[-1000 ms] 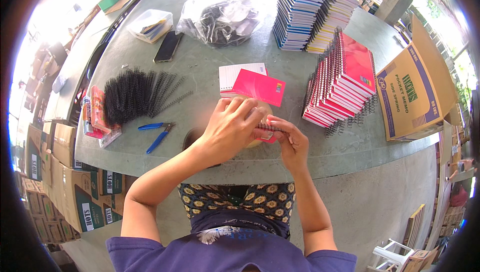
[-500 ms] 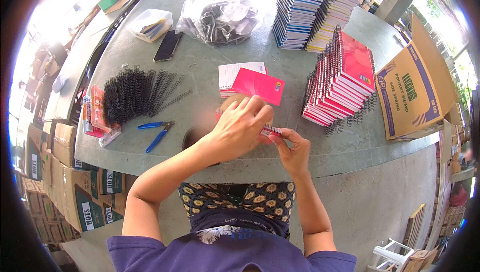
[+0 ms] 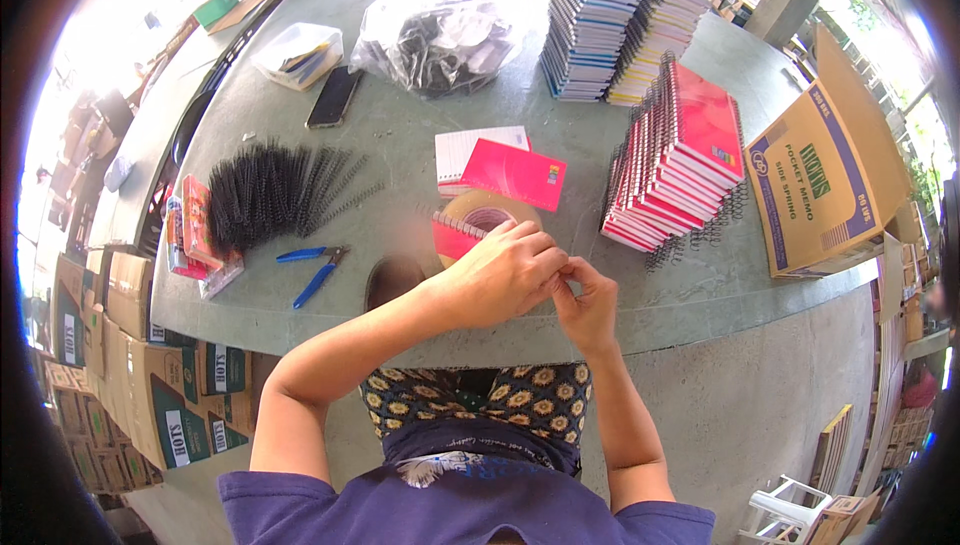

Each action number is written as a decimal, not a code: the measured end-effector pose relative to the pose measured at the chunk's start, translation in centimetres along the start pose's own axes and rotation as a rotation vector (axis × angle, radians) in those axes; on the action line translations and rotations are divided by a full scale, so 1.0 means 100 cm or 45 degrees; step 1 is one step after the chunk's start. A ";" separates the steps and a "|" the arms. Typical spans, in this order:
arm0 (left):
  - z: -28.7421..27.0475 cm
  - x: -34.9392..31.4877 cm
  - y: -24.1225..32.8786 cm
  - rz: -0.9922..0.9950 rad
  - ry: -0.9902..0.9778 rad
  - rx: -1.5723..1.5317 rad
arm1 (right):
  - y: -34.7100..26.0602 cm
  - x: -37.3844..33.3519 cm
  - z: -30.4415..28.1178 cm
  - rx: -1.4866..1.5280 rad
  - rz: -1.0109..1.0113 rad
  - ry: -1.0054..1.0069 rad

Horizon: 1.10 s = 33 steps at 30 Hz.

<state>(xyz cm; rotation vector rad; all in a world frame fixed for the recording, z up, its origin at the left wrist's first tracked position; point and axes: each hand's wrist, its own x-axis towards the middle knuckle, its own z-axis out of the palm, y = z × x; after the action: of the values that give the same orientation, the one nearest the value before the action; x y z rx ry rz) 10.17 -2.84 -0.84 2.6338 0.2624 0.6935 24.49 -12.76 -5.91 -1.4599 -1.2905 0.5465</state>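
A small red notebook (image 3: 453,236) with a spiral wire along its edge lies on the grey table (image 3: 420,145), in front of a brown tape roll (image 3: 489,211). My left hand (image 3: 505,273) rests over the notebook's right part. Its fingertips meet those of my right hand (image 3: 590,302) in a pinch just past the notebook's right end. What they pinch is hidden by the fingers; it looks like the end of the wire. A loose red cover (image 3: 513,174) lies on a white lined pad (image 3: 462,149) just behind.
A heap of black spiral wires (image 3: 268,195) and blue pliers (image 3: 314,271) lie to the left. Stacks of red notebooks (image 3: 682,155) and pale notebooks (image 3: 592,20) stand right and back, beside a cardboard box (image 3: 815,185). At the back are a plastic bag (image 3: 440,30), a phone (image 3: 333,97) and a plastic tub (image 3: 298,53).
Both hands have shifted a little right and nearer to me. The notebook's left end and the tape roll now show beside my left hand, and the fingertips have closed together.
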 end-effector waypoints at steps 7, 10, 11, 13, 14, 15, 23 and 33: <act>-0.020 0.002 0.005 0.032 -0.013 -0.140 | -0.008 0.001 0.003 -0.020 -0.015 -0.045; -0.014 0.000 0.004 -0.002 -0.046 -0.118 | -0.014 -0.001 0.000 0.000 -0.012 -0.051; -0.013 -0.002 0.003 0.015 -0.022 -0.109 | -0.012 -0.002 0.000 -0.014 -0.020 -0.059; -0.011 -0.004 0.004 0.053 0.026 -0.095 | -0.014 -0.003 0.001 -0.045 -0.034 -0.064; -0.011 -0.005 0.004 0.051 0.040 -0.103 | -0.017 -0.002 0.000 -0.059 -0.042 -0.065; -0.012 -0.005 0.005 0.048 0.053 -0.107 | -0.020 -0.002 0.001 -0.070 -0.052 -0.065; -0.022 -0.010 -0.002 -0.059 -0.044 -0.274 | -0.019 -0.006 0.002 0.060 0.068 -0.082; -0.013 -0.008 0.005 -0.045 0.029 -0.058 | -0.005 -0.012 0.004 0.220 0.016 -0.043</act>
<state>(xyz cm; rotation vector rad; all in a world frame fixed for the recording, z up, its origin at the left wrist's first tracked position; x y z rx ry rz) 8.87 -3.10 0.08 2.5733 0.2962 0.7100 23.56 -13.77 -5.97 -1.3212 -1.2294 0.6769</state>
